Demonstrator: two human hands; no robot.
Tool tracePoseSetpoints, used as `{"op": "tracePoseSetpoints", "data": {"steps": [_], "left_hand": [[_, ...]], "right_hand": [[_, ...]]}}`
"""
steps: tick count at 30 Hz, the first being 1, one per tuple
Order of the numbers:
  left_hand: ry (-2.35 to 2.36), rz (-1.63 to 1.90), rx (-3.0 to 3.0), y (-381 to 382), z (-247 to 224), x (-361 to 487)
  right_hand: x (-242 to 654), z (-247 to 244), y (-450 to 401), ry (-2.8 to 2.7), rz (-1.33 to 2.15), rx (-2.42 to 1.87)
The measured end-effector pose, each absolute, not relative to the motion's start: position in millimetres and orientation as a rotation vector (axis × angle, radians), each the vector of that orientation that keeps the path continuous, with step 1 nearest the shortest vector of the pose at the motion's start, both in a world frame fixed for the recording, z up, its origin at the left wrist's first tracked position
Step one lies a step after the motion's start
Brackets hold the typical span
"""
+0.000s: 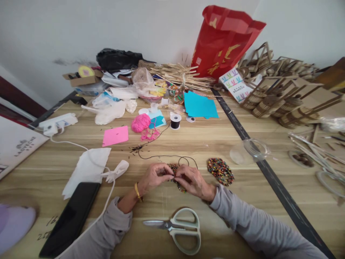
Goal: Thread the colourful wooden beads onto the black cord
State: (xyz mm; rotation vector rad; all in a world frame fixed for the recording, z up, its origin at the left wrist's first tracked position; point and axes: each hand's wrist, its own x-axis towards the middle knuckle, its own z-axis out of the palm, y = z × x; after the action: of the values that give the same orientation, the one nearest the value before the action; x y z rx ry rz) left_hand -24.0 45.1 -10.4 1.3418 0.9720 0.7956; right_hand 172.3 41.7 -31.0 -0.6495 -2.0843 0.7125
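Note:
My left hand (pixel 157 177) and my right hand (pixel 192 181) meet at the middle of the table, fingertips pinched close together over a beaded string (pixel 182 187) that they partly cover. Black cord (pixel 159 156) runs from beside my fingers, loops behind them and leads toward a spool of black cord (pixel 175 124). Both hands seem to pinch this cord or the bead string; the exact spot is too small to make out. Right of my right hand lies a coiled pile of multicoloured beads (pixel 220 171). Scissors (pixel 185 230) with pale handles rest in front of my hands.
A black phone (pixel 70 219), white tissue (pixel 86 169) and white cable (pixel 107 207) lie left. Pink yarn (pixel 141 123), a pink paper (pixel 115 136) and blue sheets (pixel 201 105) sit farther back. A clear plastic container (pixel 249 151) and woven baskets (pixel 269 102) stand right; a red bag (pixel 225 43) is behind.

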Motion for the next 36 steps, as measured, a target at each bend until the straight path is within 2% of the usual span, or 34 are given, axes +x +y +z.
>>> {"op": "tracePoseSetpoints", "data": {"steps": [36], "left_hand": [[0.938, 0.785, 1.617, 45.3, -4.3, -26.6]], "right_hand": [[173.9, -33.2, 42.0, -2.110, 0.710, -0.622]]}}
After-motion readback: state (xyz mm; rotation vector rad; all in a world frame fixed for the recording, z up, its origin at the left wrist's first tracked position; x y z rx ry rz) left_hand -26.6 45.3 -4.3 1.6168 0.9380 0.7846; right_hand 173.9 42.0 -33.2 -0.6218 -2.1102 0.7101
